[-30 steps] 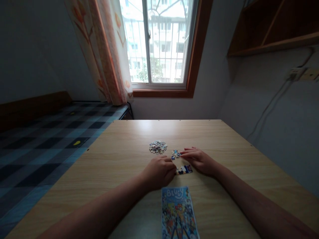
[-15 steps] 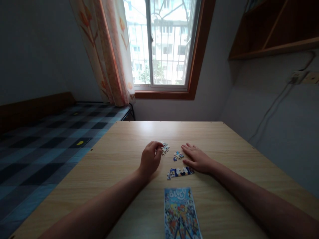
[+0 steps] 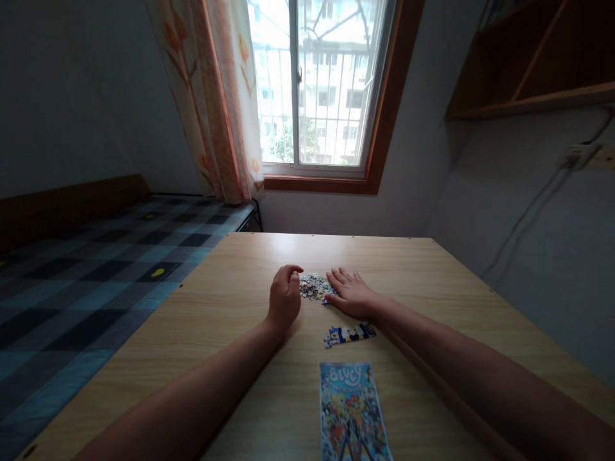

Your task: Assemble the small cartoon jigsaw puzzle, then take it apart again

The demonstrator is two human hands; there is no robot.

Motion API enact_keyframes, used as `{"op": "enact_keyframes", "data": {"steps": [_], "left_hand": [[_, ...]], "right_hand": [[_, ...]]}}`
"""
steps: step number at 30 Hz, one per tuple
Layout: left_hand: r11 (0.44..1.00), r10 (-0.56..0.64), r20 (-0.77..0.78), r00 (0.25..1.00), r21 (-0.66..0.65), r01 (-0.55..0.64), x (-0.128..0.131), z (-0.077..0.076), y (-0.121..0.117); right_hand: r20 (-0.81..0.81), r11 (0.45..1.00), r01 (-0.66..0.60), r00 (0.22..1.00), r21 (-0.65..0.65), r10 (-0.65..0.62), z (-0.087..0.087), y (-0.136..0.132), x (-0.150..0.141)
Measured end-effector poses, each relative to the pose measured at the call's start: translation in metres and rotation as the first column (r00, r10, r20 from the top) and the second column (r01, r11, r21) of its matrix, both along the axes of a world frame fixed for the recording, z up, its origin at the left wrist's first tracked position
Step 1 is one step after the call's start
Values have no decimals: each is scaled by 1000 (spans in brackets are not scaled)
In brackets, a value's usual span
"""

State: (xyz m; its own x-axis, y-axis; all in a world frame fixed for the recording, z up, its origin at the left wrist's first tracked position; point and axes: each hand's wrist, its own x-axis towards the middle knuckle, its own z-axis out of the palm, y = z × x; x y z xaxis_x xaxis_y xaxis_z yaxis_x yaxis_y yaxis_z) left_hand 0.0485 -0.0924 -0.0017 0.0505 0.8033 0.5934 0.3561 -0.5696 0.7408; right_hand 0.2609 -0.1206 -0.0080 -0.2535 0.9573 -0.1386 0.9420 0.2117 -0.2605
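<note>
A heap of loose jigsaw puzzle pieces lies on the table between my hands. My left hand rests on its edge at the heap's left side, loosely cupped with the fingers curved and nothing visible in it. From the right, my right hand lies palm down with fingers spread, touching the heap's edge and covering some blue pieces. Nearer to me, a joined strip of puzzle with dark blue and white parts lies flat. Below it is a picture sheet with the word "Bluey" at its top.
The light wooden table reaches toward a wall with a bright window and a flowered curtain. A bed with a checked cover stands along the left side. A wooden shelf hangs at the upper right.
My right hand has slid left, and the small group of pieces beside it has joined the heap. The left hand has uncurled slightly and more of the heap shows.
</note>
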Motion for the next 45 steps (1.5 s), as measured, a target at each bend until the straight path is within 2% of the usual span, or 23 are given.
{"op": "enact_keyframes", "data": {"steps": [4,6,8,9,11,13,15,16,18,21,23,25,28,31,35,38,40,42,45], "left_hand": [[1000,18,-17,1000,-3,-19,-1,1,-4],[1000,18,-73,997,12,-17,-3,6,-7],[998,-32,-231,972,39,43,-5,15,-9],[994,-77,-347,934,40,97,-7,20,-9],[973,-199,-595,778,-26,229,-9,34,-11],[921,-353,-765,538,-185,342,-12,49,-14],[862,-461,-832,309,-338,378,-12,60,-21],[840,-492,-841,224,-391,376,-12,64,-25],[815,-519,-848,106,-454,358,-10,68,-34],[818,-509,-861,11,-480,318,-6,66,-46],[838,-487,-874,0,-467,284,-3,62,-49],[855,-466,-885,8,-448,260,-2,59,-49],[870,-447,-895,6,-433,238,0,58,-47],[871,-451,-892,-14,-444,209,-1,60,-46],[865,-485,-874,-31,-485,128,-5,65,-37],[884,-464,-886,-10,-463,64,-11,64,-26],[906,-424,-904,54,-422,39,-14,59,-19],[933,-359,-920,156,-359,29,-15,51,-14],[970,-240,-927,287,-242,32,-13,36,-12]], "right_hand": [[-46,1000,-23,999,3,23,-1,-2,5],[-55,999,-52,997,-2,52,-3,-6,14],[-47,998,-56,997,2,56,-5,-9,23],[-43,999,-51,998,7,51,-6,-10,27],[-41,999,-33,999,19,33,-7,-10,31],[-50,1000,-11,999,28,12,-8,-8,30],[-54,999,23,998,39,-21,-9,-5,27],[-55,998,40,998,46,-38,-10,-3,25],[-61,995,67,996,69,-63,-11,0,22],[-115,990,89,990,112,-76,-16,2,23],[-203,982,107,976,158,-74,-21,2,26],[-363,966,136,930,218,-49,-26,1,31],[-663,941,223,749,254,2,-30,-4,37],[-826,929,309,564,202,-8,-28,-19,39],[-888,940,325,456,100,-63,-20,-53,39],[-898,945,317,436,84,-66,-17,-73,39],[-884,942,319,464,106,-57,-17,-80,39],[-843,930,333,536,156,-51,-18,-82,37],[-723,909,320,690,266,-32,-19,-85,35]]}}
